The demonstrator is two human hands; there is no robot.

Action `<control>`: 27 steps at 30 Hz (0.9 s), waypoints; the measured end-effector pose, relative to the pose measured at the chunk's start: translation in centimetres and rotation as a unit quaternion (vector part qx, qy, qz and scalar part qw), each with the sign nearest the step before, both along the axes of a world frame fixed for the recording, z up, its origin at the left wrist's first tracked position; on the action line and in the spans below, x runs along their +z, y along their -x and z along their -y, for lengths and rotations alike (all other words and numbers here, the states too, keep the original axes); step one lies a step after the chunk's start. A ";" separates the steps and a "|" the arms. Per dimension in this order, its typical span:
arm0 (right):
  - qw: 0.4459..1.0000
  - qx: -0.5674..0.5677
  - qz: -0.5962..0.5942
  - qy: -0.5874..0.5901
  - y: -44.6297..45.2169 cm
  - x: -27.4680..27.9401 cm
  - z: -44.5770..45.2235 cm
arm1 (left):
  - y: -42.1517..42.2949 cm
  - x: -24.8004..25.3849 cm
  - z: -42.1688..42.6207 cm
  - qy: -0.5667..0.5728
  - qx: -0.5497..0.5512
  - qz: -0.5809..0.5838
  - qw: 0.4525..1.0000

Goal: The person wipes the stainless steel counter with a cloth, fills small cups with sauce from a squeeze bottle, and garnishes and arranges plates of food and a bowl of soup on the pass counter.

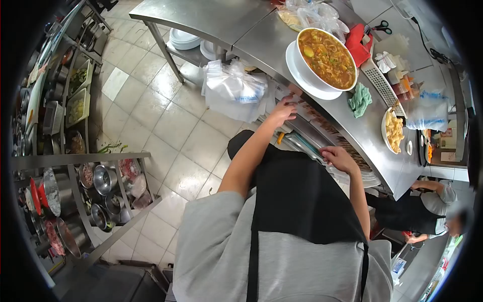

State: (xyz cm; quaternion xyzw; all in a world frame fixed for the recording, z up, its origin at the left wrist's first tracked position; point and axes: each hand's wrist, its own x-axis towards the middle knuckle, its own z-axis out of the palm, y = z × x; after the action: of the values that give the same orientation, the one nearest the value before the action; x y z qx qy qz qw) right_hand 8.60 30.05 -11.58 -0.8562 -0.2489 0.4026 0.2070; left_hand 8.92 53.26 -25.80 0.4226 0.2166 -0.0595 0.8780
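Note:
A large white bowl of red-brown soup point(327, 59) stands on a white plate point(293, 64) on the steel counter point(261, 45). Below the counter's edge, my left hand point(285, 110) reaches toward the shelf under it, its fingers apart and holding nothing visible. My right hand point(340, 159) is at the shelf's front, near a greenish-blue strip point(307, 146), with its fingers curled; what they hold, if anything, is too small to make out. A green cloth point(360, 100) lies beside the bowl, and a white dish of fried pieces point(394, 132) sits farther right.
Plastic bags point(234, 88) hang below the counter, near stacked white plates point(184, 39). A white basket point(385, 85) and black scissors point(383, 27) are at the wall. Metal racks point(80, 161) with bowls stand at left. Another person point(410, 209) works at lower right.

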 end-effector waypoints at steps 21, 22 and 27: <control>0.989 0.074 0.110 -0.064 0.0 1.3 2.0 | 1.6 -0.7 -0.3 -0.072 0.126 0.079 0.986; 0.989 0.074 0.108 -0.074 0.0 2.0 1.2 | 2.5 -1.0 -1.2 -0.213 0.101 0.067 0.970; 0.880 0.091 0.380 -0.271 2.5 2.4 -4.4 | 9.1 6.3 -1.6 -0.490 -0.063 0.067 0.867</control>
State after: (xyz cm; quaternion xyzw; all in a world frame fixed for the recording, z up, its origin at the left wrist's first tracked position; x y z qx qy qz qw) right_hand 6.13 34.47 -9.20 -0.8276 -0.4844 -0.0193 0.2829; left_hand -0.20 54.84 -19.50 0.8140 0.1319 0.0273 0.5651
